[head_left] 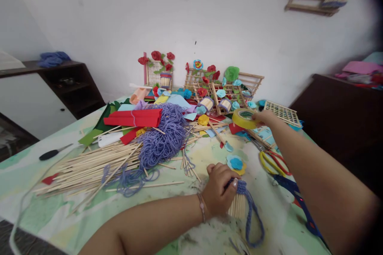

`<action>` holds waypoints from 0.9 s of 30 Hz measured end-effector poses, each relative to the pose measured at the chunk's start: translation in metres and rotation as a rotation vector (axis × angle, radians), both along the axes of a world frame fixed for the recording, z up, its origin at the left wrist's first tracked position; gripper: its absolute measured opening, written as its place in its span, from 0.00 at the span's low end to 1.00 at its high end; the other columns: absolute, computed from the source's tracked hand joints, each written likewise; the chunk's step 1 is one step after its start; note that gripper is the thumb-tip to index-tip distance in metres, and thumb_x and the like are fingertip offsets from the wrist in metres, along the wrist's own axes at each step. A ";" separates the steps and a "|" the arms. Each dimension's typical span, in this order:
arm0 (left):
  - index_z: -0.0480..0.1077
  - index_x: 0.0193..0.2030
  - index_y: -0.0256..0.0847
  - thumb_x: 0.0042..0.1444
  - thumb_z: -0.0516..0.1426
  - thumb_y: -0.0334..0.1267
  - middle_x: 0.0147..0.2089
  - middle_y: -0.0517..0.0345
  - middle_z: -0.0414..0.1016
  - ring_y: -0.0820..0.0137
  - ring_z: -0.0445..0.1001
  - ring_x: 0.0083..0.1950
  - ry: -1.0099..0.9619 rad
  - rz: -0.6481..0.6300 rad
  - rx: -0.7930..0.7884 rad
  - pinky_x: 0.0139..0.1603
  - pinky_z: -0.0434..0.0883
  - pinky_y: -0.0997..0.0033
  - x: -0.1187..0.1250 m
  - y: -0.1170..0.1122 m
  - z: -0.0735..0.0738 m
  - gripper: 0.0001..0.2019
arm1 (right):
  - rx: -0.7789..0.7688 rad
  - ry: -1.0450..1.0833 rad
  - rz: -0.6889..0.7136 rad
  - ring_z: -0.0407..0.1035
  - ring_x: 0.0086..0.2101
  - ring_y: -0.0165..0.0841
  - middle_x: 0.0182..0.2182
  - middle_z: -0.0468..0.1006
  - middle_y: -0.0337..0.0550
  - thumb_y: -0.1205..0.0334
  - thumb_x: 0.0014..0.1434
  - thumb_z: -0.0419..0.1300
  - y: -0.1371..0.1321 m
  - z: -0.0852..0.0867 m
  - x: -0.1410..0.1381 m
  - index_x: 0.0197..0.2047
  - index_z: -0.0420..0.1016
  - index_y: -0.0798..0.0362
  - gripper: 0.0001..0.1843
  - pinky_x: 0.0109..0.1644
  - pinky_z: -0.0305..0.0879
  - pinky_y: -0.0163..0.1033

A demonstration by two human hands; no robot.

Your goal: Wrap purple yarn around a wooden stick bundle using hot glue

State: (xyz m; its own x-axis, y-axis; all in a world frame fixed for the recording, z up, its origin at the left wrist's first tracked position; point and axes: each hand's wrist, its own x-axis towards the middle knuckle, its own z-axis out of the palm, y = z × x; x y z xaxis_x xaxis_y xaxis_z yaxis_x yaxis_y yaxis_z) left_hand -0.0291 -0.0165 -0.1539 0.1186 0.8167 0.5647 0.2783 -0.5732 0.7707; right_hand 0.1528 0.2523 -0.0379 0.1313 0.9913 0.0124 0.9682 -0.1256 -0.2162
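Observation:
My left hand [220, 187] is closed on a small panel of wooden sticks [237, 206], bound along its top with purple-blue yarn [253, 215] that hangs in a loop on the right. Farther off, my right hand [263, 117] grips the edge of a roll of yellow tape [243, 118]; its fingertips are partly hidden. Just beyond the left hand lies a blue and yellow paper flower [236, 163]. Below my right forearm are yellow-handled scissors [267, 163] and a dark blue tool [295, 195], partly covered by the arm.
A heap of purple yarn [166, 135] lies beside many loose wooden sticks [98, 167] and folded red paper [133, 118]. Stick frames with paper flowers [227, 93] lean at the wall. A black-headed brush or spoon [54, 153] and a white cable [22, 211] are at left.

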 end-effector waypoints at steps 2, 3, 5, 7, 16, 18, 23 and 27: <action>0.72 0.37 0.41 0.63 0.46 0.40 0.35 0.52 0.75 0.64 0.69 0.41 0.007 0.013 -0.012 0.47 0.55 0.57 0.000 0.000 0.000 0.15 | -0.083 0.001 -0.053 0.74 0.37 0.32 0.42 0.76 0.45 0.57 0.64 0.58 -0.005 -0.012 0.008 0.49 0.72 0.57 0.14 0.39 0.74 0.41; 0.72 0.38 0.41 0.63 0.46 0.40 0.35 0.52 0.75 0.63 0.69 0.41 0.012 0.020 -0.020 0.47 0.55 0.57 0.000 0.001 0.000 0.15 | -0.128 0.002 -0.069 0.74 0.37 0.32 0.43 0.76 0.45 0.57 0.64 0.58 -0.008 -0.018 0.009 0.50 0.71 0.57 0.15 0.39 0.74 0.42; 0.73 0.38 0.42 0.63 0.45 0.41 0.36 0.52 0.75 0.63 0.69 0.42 0.022 0.037 -0.040 0.48 0.56 0.57 0.000 0.001 0.001 0.15 | -0.167 -0.001 -0.071 0.74 0.39 0.33 0.44 0.76 0.46 0.56 0.64 0.58 -0.014 -0.023 0.007 0.51 0.71 0.57 0.16 0.41 0.74 0.43; 0.73 0.39 0.43 0.64 0.45 0.41 0.36 0.51 0.75 0.63 0.70 0.43 0.035 0.052 -0.070 0.49 0.56 0.57 0.000 0.001 0.001 0.16 | -0.175 -0.014 -0.055 0.73 0.40 0.34 0.46 0.75 0.47 0.56 0.64 0.58 -0.022 -0.021 0.001 0.51 0.71 0.56 0.16 0.42 0.74 0.44; 0.76 0.38 0.42 0.61 0.52 0.41 0.38 0.54 0.80 0.62 0.75 0.42 0.056 0.065 -0.215 0.55 0.58 0.53 0.003 0.004 0.009 0.12 | -0.050 0.089 0.282 0.75 0.36 0.39 0.39 0.81 0.47 0.49 0.60 0.58 -0.164 0.020 -0.012 0.45 0.76 0.49 0.16 0.39 0.69 0.41; 0.78 0.36 0.42 0.58 0.55 0.41 0.38 0.53 0.81 0.61 0.76 0.42 0.011 0.073 -0.277 0.56 0.60 0.51 0.003 0.006 0.013 0.10 | -0.068 0.172 0.346 0.74 0.31 0.37 0.32 0.81 0.44 0.47 0.60 0.56 -0.219 0.010 -0.005 0.37 0.78 0.45 0.14 0.33 0.68 0.40; 0.78 0.40 0.39 0.57 0.57 0.43 0.41 0.50 0.82 0.62 0.78 0.42 -0.066 -0.003 -0.332 0.46 0.72 0.61 0.000 0.001 0.031 0.12 | 0.170 0.603 0.377 0.74 0.35 0.41 0.38 0.80 0.46 0.51 0.56 0.59 -0.308 -0.036 0.020 0.39 0.77 0.42 0.10 0.38 0.71 0.46; 0.78 0.43 0.38 0.55 0.59 0.47 0.44 0.48 0.81 0.61 0.78 0.44 -0.114 -0.162 -0.441 0.45 0.74 0.63 0.003 -0.022 0.043 0.16 | 0.047 0.966 0.350 0.68 0.53 0.44 0.53 0.75 0.47 0.50 0.50 0.66 -0.331 -0.071 0.028 0.52 0.72 0.44 0.25 0.58 0.63 0.50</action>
State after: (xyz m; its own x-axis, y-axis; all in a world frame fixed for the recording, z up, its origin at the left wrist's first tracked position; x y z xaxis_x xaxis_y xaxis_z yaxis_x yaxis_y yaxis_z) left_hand -0.0263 -0.0382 -0.1108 0.2218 0.9573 0.1857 0.1117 -0.2141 0.9704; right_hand 0.1811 -0.0785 -0.1092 -0.1901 0.9772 0.0949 0.3587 0.1591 -0.9198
